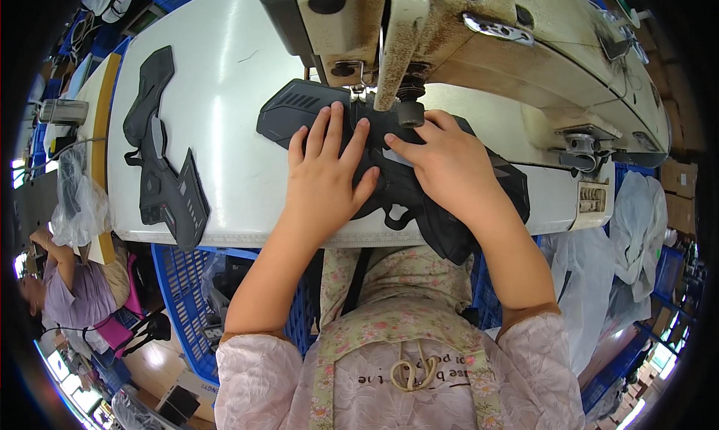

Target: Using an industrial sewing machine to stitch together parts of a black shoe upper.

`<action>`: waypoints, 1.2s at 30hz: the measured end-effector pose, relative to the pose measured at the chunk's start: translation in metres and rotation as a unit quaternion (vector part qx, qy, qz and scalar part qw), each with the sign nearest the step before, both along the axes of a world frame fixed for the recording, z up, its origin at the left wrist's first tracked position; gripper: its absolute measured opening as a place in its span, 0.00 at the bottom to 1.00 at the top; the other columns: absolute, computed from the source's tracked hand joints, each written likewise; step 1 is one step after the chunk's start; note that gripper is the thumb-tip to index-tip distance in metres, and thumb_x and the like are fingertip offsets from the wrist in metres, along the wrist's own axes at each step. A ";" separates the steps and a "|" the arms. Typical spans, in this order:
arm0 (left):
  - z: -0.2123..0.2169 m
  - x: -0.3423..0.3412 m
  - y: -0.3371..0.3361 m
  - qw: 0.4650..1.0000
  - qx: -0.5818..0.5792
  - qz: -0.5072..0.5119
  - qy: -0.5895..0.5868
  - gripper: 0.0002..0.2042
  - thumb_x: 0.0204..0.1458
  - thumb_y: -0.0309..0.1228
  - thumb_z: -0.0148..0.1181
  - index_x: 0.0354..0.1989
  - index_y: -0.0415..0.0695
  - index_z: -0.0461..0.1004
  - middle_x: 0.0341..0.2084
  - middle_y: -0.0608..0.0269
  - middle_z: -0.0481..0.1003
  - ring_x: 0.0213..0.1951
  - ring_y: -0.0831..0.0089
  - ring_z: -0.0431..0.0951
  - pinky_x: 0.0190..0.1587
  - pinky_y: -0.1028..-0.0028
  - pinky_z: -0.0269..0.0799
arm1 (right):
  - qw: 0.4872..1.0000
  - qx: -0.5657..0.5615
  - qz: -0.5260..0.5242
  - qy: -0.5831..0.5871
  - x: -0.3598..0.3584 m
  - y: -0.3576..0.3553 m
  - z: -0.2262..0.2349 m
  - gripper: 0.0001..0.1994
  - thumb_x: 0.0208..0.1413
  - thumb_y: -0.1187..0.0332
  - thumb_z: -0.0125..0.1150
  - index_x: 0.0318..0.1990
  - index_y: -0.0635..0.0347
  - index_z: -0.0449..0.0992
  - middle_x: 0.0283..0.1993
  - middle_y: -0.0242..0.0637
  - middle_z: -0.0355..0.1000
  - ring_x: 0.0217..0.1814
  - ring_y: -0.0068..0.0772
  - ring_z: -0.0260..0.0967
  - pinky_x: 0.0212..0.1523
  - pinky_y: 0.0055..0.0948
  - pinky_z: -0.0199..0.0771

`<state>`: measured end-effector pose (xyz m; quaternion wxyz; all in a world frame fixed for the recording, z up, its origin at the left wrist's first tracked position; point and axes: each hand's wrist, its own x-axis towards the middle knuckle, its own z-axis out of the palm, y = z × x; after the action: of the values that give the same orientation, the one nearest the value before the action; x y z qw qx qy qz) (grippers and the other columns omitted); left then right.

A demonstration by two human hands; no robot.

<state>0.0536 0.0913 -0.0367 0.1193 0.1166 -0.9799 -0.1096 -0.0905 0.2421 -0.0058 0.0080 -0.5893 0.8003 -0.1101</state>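
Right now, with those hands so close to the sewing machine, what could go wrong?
1. The right hand has fingertips right beside the needle area of the sewing machine; they might get pricked.
2. The black fabric piece hangs off the white table edge near the lap, so it could drag and skew under the left hand.

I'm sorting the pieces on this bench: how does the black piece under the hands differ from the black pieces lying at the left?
The black fabric piece under the sewing machine head is pressed flat by the left hand and right hand; the stack of black cut pieces at the table's left lies untouched. The first spreads crosswise and hangs over the table's near edge; the stack runs lengthwise, wholly on the white table. Both are black with ribbed panels.
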 end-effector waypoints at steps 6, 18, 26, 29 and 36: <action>0.001 0.000 0.000 1.000 -0.002 -0.001 -0.002 0.29 0.53 0.44 0.58 0.63 0.45 0.67 0.65 0.41 0.60 0.67 0.49 0.58 0.66 0.50 0.48 | 1.000 0.000 -0.020 0.003 0.001 0.001 -0.002 0.20 0.48 0.73 0.61 0.50 0.41 0.81 0.50 0.32 0.74 0.58 0.40 0.68 0.48 0.36 0.77; -0.002 0.001 -0.001 0.999 0.017 0.026 0.030 0.38 0.50 0.44 0.63 0.63 0.27 0.60 0.63 0.36 0.61 0.67 0.45 0.58 0.67 0.53 0.54 | 1.000 -0.013 -0.019 0.001 0.002 0.000 -0.002 0.20 0.47 0.73 0.61 0.50 0.41 0.81 0.49 0.33 0.74 0.58 0.40 0.68 0.48 0.36 0.77; -0.005 -0.007 -0.006 0.999 -0.006 0.026 0.027 0.37 0.51 0.46 0.61 0.62 0.27 0.62 0.61 0.36 0.64 0.67 0.45 0.58 0.67 0.54 0.54 | 1.000 0.000 -0.026 -0.001 -0.005 -0.004 -0.002 0.20 0.48 0.72 0.61 0.49 0.41 0.81 0.54 0.36 0.73 0.60 0.40 0.67 0.46 0.35 0.78; -0.007 -0.012 -0.010 0.999 -0.014 0.029 0.019 0.38 0.50 0.47 0.62 0.61 0.27 0.63 0.64 0.37 0.61 0.67 0.49 0.59 0.68 0.55 0.53 | 1.000 0.007 -0.026 0.012 -0.008 -0.009 -0.002 0.18 0.48 0.71 0.61 0.49 0.44 0.82 0.60 0.39 0.71 0.61 0.41 0.67 0.44 0.35 0.80; -0.009 -0.022 -0.028 0.998 -0.008 0.004 0.060 0.34 0.53 0.47 0.60 0.59 0.30 0.64 0.60 0.39 0.65 0.66 0.44 0.59 0.67 0.54 0.53 | 0.998 0.011 -0.039 0.039 -0.013 -0.018 -0.005 0.15 0.51 0.71 0.60 0.46 0.46 0.82 0.62 0.39 0.70 0.62 0.42 0.66 0.46 0.38 0.80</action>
<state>0.0314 0.0637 -0.0460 0.1793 0.1130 -0.9713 -0.1079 -0.1035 0.2243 -0.0107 -0.0213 -0.5613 0.8237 -0.0783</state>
